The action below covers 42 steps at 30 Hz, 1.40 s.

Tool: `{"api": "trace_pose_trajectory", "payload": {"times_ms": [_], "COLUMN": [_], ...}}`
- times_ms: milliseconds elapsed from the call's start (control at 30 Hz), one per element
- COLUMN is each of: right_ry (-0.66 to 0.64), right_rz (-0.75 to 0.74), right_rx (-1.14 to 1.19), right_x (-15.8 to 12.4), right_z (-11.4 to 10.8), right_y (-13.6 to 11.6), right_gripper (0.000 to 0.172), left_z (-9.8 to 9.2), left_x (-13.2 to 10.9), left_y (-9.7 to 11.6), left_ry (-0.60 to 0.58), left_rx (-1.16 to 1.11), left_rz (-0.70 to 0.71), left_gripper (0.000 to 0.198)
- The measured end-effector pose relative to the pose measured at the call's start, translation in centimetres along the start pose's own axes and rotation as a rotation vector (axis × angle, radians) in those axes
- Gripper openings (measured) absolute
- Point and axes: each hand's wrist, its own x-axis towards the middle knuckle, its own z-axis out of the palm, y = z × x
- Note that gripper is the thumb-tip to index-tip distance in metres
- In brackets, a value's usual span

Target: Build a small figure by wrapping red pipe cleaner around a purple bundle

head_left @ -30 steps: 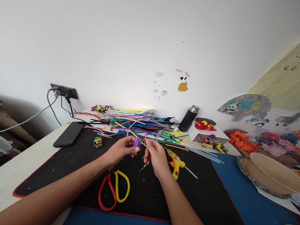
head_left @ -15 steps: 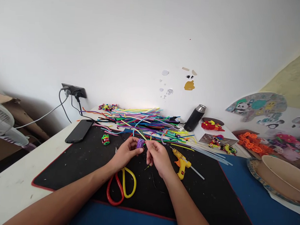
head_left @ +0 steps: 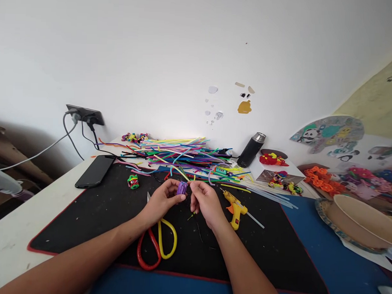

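Note:
My left hand [head_left: 163, 201] pinches a small purple piece of wound pipe cleaner [head_left: 182, 188] between thumb and fingers, above the black mat [head_left: 110, 221]. Close beside it, my right hand [head_left: 205, 201] has its fingers closed on a thin yellow-green pipe cleaner [head_left: 191, 216], whose end sticks out below the fingers. Whether that strand joins the purple piece I cannot tell. Scissors [head_left: 160, 244] with one red and one yellow handle lie under my left wrist. To the right of my right hand rests a yellow glue gun [head_left: 235, 208] with a clear stick in its back.
Many coloured pipe cleaners [head_left: 179, 153] are heaped along the wall. A phone [head_left: 95, 171] and a small green-and-red figure [head_left: 133, 181] lie at the left. A black flask [head_left: 251, 150], a white box [head_left: 262, 174] and a beige bowl [head_left: 360, 221] stand to the right.
My view has shifted slightly, so most things sit a little further left. My fingers have moved only slightly; the purple piece appears turned a bit in my left hand.

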Motion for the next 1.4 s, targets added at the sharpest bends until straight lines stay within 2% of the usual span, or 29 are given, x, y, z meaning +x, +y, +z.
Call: {"api": "trace_pose_trajectory", "payload": {"times_ms": [233, 600, 900, 1067, 1200, 1267, 1400], "right_ry": [-0.065, 0.025, 0.030, 0.107, 0.170, 0.163, 0.140], "right_rz": [0.054, -0.018, -0.072, -0.064, -0.063, -0.052, -0.062], "right_rx": [-0.015, -0.099, -0.113, -0.030, -0.010, -0.075, -0.410], "right_x": [0.0, 0.1, 0.2, 0.4, 0.8, 1.2, 2.5], "right_z": [0.4, 0.4, 0.9, 1.5, 1.3, 0.9, -0.3], "right_y": [0.5, 0.8, 1.8, 1.6, 0.6, 0.2, -0.5], "right_gripper": [0.063, 0.044, 0.044, 0.052, 0.050, 0.049, 0.046], "left_z": [0.2, 0.5, 0.3, 0.4, 0.4, 0.4, 0.4], "left_x": [0.0, -0.3, 0.0, 0.3, 0.4, 0.4, 0.3], "left_y": [-0.1, 0.0, -0.4, -0.5, -0.6, -0.6, -0.5], "left_ry": [-0.023, -0.100, -0.034, -0.001, 0.010, 0.005, 0.009], "left_rx": [0.011, 0.000, 0.010, -0.021, -0.033, -0.031, -0.038], "left_rz": [0.013, 0.027, 0.023, 0.041, 0.035, 0.039, 0.027], "left_gripper": [0.043, 0.039, 0.038, 0.041, 0.045, 0.046, 0.048]}}
